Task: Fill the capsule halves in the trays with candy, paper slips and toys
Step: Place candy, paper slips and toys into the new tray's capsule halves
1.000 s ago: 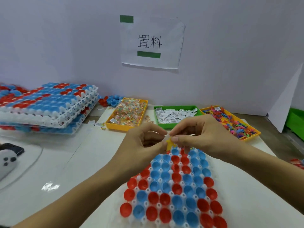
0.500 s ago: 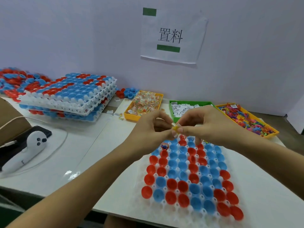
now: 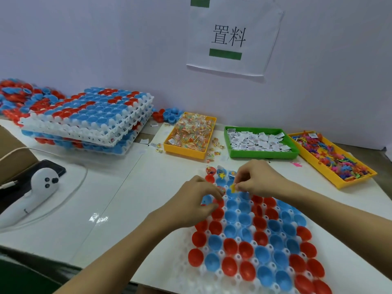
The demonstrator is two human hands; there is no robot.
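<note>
Head view, small yellow toy [image 3: 233, 188] – star-like, right hand [image 3: 257, 180] pinching

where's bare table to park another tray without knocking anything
Bare patches: left of the working tray, between it and the white device; and right of it, below the toy bin. Crowded: the bin row behind, with stray candies, and the tray stack far left.

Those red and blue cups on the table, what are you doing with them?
A person is filling the capsule halves in a white tray. The right hand pinches a small yellow toy over the far rows, while the left hand holds something over a red half. Only a few far halves are filled.
</note>
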